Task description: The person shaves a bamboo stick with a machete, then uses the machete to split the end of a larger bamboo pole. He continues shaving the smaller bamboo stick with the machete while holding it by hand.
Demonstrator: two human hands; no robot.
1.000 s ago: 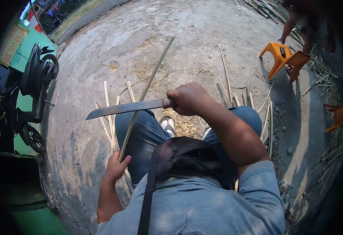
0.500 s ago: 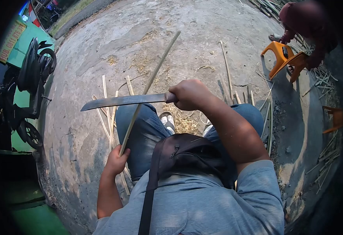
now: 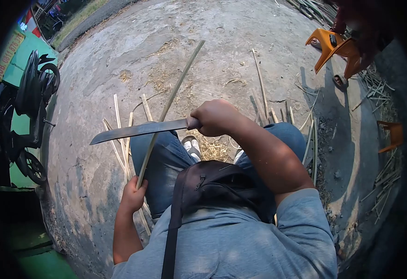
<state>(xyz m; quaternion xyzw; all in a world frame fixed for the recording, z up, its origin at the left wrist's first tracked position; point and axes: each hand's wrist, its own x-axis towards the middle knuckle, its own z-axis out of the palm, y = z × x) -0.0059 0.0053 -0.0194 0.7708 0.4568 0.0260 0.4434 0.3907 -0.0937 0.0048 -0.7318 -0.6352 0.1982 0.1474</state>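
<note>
My right hand (image 3: 215, 117) is closed around the handle of a machete (image 3: 141, 129), whose long blade points left above my knee. Under the blade, and crossing it in this view, runs a long bamboo strip (image 3: 179, 86) that slants up and away. My left hand (image 3: 134, 194) grips the strip's near end beside my left thigh. More pale bamboo strips (image 3: 118, 114) lean and lie by my left leg. Between my feet, a heap of shavings (image 3: 215, 148) covers the ground.
An orange plastic stool (image 3: 326, 44) stands at the upper right beside a person in dark red (image 3: 359, 23). Split bamboo pieces (image 3: 382, 95) are piled along the right side. A motorcycle (image 3: 31, 107) is parked at the left. A black bag (image 3: 219, 186) rests on my lap.
The view has shifted slightly, and the blade now tilts a little more down toward its tip. The person at the upper right has moved back from the stool. Both my grips stay the same.
</note>
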